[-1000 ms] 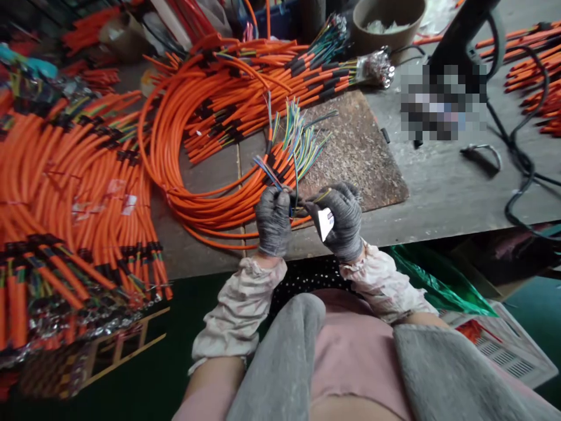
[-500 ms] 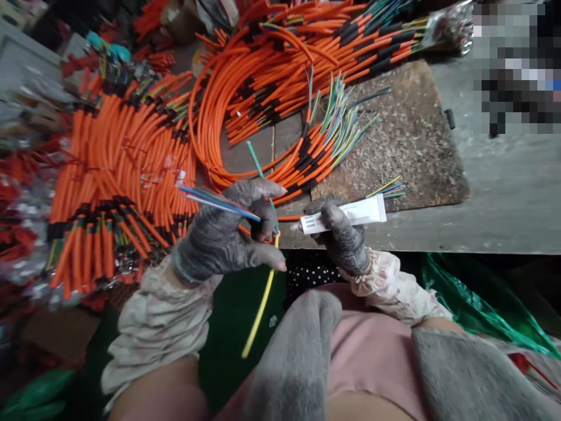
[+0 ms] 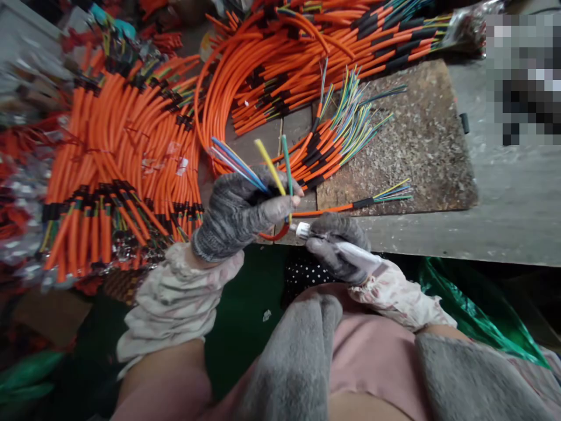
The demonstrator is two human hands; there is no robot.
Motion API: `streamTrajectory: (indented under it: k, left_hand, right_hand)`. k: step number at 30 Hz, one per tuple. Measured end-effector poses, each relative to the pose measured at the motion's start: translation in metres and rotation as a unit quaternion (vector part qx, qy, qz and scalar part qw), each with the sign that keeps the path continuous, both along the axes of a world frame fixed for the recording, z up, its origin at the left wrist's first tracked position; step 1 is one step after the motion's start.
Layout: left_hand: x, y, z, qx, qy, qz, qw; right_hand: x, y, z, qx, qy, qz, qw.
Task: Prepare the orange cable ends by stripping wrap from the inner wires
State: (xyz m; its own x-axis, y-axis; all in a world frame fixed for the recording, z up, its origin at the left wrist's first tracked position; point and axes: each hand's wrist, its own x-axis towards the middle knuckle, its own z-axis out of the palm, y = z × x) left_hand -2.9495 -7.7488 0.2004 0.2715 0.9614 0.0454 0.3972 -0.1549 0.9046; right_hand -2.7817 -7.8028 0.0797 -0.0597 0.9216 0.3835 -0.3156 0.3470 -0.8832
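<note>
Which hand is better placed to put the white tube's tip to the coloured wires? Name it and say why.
Probably the right hand: it holds the white tube, tip pointed toward the coloured wires, while the left hand pinches them.

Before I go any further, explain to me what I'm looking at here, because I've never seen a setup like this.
There is no machine here, just a person's own gloved hands. Every picture comes from one camera worn on the person's head, looking forward and down.

The left hand pinches colored wires, green, yellow and blue among them, in its fingers. The right hand grips a white tube, its nozzle aimed at those wires; whether it touches them, I can't tell.

On the table lie a speckled board, a big coil of orange cables and, to the left, a bunch of shorter orange cables.
</note>
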Motion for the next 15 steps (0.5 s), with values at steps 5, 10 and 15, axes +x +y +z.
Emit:
streamTrajectory:
  k: [5,10,15]
  left_hand:
    - [0.011,0.006,-0.003,0.021,0.027,0.01,0.999]
    - [0.017,0.013,-0.012,0.031,0.005,0.022,0.999]
    - [0.022,0.012,-0.011,0.042,-0.01,-0.005,0.999]
  right_hand:
    - [-0.002,0.003,-0.007,0.107,-0.118,-0.124,0.979]
    - [-0.001,0.001,-0.012,0.117,-0.163,-0.219,0.955]
    - [-0.001,0.002,-0.004,0.123,-0.166,-0.178,0.962]
